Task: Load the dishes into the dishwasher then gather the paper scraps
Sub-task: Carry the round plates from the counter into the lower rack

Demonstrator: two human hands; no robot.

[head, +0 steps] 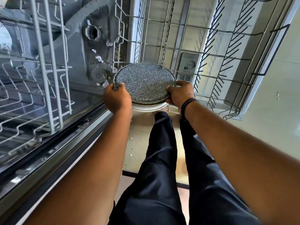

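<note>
A speckled grey plate [144,82] sits at the middle of the frame, stacked on a white plate [148,107] whose rim shows just beneath it. The left hand [117,99] grips the stack's left edge and the right hand [181,93] grips its right edge, thumbs on top. Behind it lies the pulled-out lower rack [227,65]; paper scraps [99,58] dot the dishwasher tub at upper left
</note>
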